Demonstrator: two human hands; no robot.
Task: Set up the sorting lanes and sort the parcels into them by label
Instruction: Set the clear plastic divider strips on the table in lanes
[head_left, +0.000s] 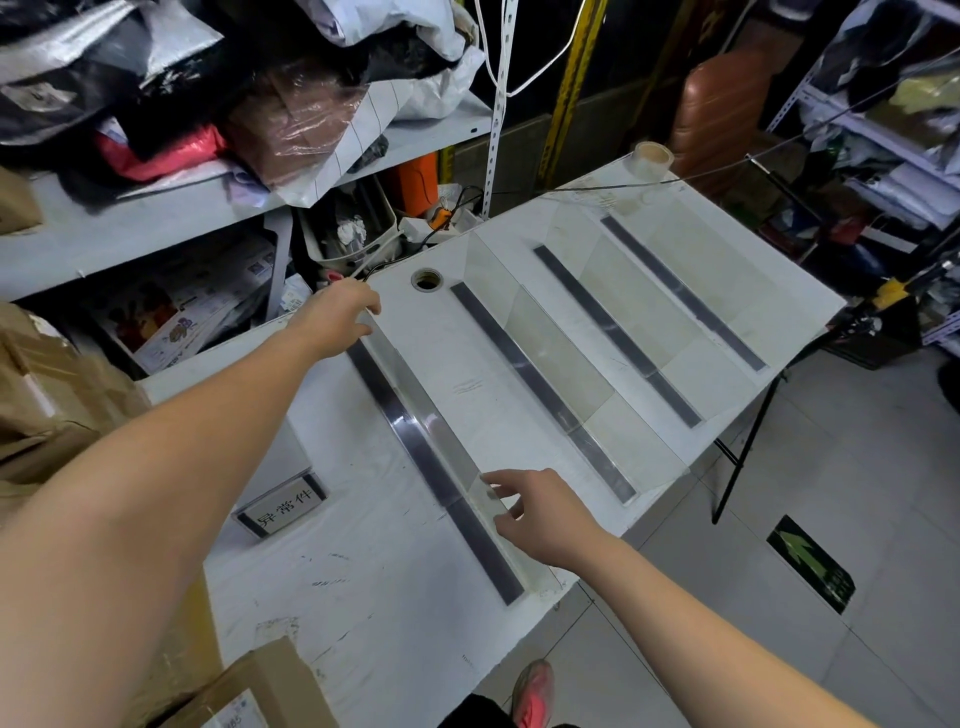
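A white table (395, 597) carries several dark strips. A clear plastic divider (423, 410) leans along the nearest dark strip (441, 467). My left hand (337, 317) grips the divider's far end. My right hand (540, 512) pinches its near end. Other clear dividers stand upright on the strips further right (545, 332). A framed label sign (283, 506) with black characters lies on the table's left part. Cardboard parcels sit at the lower left (260, 691) and far left (52, 395).
Metal shelves (156, 208) full of bagged parcels stand behind the table. A tape roll (652, 161) sits at the table's far corner, a smaller roll (426, 279) near my left hand. The tiled floor (831, 467) lies to the right, with a green arrow sticker (810, 564).
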